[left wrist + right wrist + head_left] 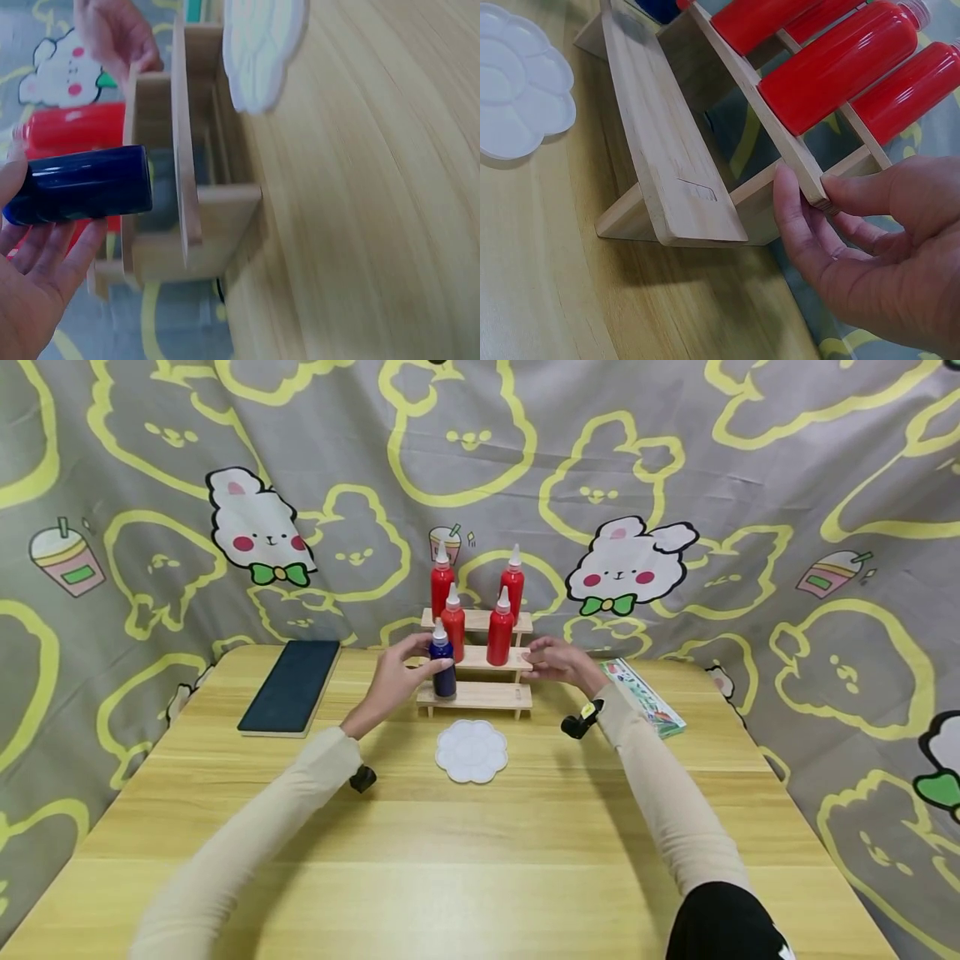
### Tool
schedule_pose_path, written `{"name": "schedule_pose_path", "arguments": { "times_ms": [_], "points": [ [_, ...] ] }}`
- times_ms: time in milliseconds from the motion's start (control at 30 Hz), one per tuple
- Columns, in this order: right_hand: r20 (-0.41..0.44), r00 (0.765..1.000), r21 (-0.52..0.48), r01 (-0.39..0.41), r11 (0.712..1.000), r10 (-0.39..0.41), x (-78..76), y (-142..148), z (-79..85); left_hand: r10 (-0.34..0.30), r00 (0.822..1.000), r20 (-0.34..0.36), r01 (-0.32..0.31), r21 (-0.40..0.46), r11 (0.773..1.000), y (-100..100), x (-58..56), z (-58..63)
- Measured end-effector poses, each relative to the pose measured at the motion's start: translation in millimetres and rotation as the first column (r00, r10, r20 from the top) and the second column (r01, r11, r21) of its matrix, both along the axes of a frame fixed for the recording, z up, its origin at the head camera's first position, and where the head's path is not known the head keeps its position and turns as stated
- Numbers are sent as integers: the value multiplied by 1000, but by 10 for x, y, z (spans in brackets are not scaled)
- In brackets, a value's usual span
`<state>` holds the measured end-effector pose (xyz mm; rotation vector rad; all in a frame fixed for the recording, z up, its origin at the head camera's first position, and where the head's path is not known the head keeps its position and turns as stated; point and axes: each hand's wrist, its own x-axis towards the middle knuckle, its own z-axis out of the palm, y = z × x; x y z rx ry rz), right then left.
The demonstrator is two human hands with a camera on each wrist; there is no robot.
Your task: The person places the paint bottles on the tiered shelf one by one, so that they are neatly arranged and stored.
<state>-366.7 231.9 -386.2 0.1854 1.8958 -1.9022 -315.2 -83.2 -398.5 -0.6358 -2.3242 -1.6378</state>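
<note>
My left hand point(397, 681) grips a dark blue squeeze bottle point(443, 670) with a white pointed cap, thumb on one side and fingers on the other. In the left wrist view, the bottle's base point(135, 180) hangs close over the lowest step of a three-step wooden rack point(480, 695). At the rack's right end, my right hand point(557, 662) pinches the corner of the middle step; in the right wrist view, its thumb point(855, 193) lies against the board's edge. Two red bottles point(500, 637) stand on the middle step and two more red bottles point(442, 583) on the top one.
A white flower-shaped palette point(472, 752) lies in front of the rack. To the left is a dark flat board point(292, 687); to the right, a colourful booklet point(643, 697) lies beyond my right wrist. A patterned curtain point(322, 460) hangs behind the wooden table point(450, 860).
</note>
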Motion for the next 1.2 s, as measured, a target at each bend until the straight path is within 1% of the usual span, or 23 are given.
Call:
{"name": "schedule_pose_path", "arguments": {
  "times_ms": [233, 400, 500, 600, 767, 967, 1033, 1067, 1133, 1200],
  "points": [
    [0, 1000, 1, -16, 1000, 16, -9, -28, -6, -54, 998, -10, 54, 12, 998, 269, 20, -6],
    [5, 1000, 25, -20, 999, 20, 10, -28, -17, -82, 997, 1, 82, -23, 996, 395, 49, -86],
    [12, 1000, 14, -24, 1000, 24, 21, -25, -28, -99, 995, 3, 99, -43, 994, 429, 56, -147],
    [9, 1000, 12, -29, 1000, 29, 19, -24, -36, -107, 994, -2, 106, -47, 993, 443, 58, -170],
    [11, 1000, 49, -15, 999, 14, 13, -28, -23, -102, 995, 20, 102, -34, 994, 439, 72, -147],
    [-6, 1000, 58, -11, 998, 11, 16, -48, 0, -109, 992, 58, 112, -65, 992, 429, 69, -151],
    [-27, 1000, 102, -6, 995, 9, 21, -49, 10, -111, 992, 64, 115, -71, 991, 414, 73, -145],
    [-48, 999, 141, -5, 990, 12, 28, -46, 16, -112, 992, 61, 116, -71, 991, 400, 76, -139],
    [-97, 995, 219, 3, 976, 19, 55, -28, 36, -116, 992, 49, 119, -57, 991, 354, 91, -118],
    [-165, 986, 295, 15, 955, 36, 84, 25, 62, -109, 994, 31, 110, -52, 993, 279, 96, -92]
  ]
}}
